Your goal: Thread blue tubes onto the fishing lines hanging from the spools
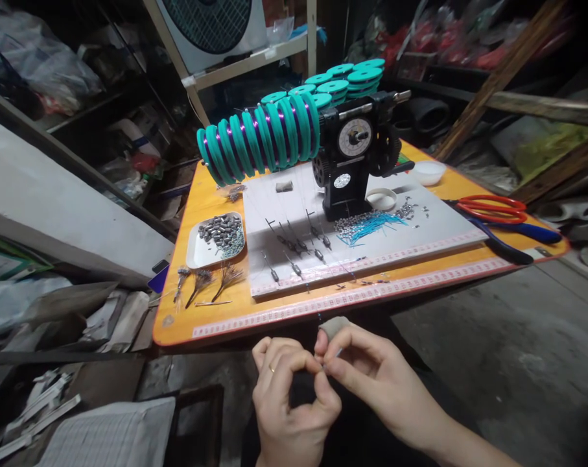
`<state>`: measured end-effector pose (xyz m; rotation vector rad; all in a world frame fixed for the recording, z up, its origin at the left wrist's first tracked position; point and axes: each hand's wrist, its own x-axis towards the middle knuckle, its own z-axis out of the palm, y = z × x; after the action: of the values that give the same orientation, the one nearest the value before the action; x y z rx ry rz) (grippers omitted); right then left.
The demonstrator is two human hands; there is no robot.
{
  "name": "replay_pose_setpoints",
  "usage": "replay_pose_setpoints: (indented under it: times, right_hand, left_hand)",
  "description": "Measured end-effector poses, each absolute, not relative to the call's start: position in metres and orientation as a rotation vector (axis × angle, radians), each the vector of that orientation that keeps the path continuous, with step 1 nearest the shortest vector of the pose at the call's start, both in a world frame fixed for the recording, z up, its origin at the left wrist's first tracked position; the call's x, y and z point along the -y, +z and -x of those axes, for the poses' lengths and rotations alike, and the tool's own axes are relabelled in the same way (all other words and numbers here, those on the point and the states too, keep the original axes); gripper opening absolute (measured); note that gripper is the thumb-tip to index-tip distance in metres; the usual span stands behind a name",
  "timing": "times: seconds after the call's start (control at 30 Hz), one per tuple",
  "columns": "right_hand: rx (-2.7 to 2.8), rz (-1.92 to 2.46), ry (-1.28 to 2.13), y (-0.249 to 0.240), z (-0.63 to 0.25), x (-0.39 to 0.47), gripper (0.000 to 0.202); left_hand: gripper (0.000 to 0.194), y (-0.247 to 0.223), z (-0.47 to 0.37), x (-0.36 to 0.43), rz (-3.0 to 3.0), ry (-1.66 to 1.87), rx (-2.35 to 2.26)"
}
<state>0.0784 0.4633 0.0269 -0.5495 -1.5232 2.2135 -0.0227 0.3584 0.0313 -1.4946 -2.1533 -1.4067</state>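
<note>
My left hand is closed in a pinch, thumb and index finger meeting my right hand's fingertips just off the table's front edge. My right hand pinches at the same spot, with a small light-blue bit showing between its fingers. A grey-green wrap covers one of its fingers. A thin fishing line with a dark blue bead comes down from the table to my fingers; its end is hidden there. Above, teal spools wound with purple line sit on a black winding machine.
On the white board lie several sinkers on lines, blue tubes and small metal pieces. A white tray of sinkers stands left. Red-handled scissors and blue-handled pliers lie right. A measuring tape edges the table.
</note>
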Motion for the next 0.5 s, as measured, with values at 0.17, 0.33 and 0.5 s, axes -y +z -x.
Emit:
replay_pose_setpoints:
  times: [0.17,0.33,0.5]
  right_hand:
    - [1.568,0.555,2.150,0.0272,-0.0798,-0.4622,0.012]
    - [1.547,0.559,2.159,0.0270,-0.0797,-0.4608,0.010]
    - [1.528,0.546,2.182,0.0266,-0.0798,-0.4612,0.013]
  left_hand:
    - [0.016,0.0342,0.0231,-0.3596,1.530,-1.365,2.141]
    - [0.016,0.0340,0.0225,-0.3599,1.523,-1.391,2.158]
    - [0.016,0.0323,0.0214,-0.3588,1.519,-1.428,2.167]
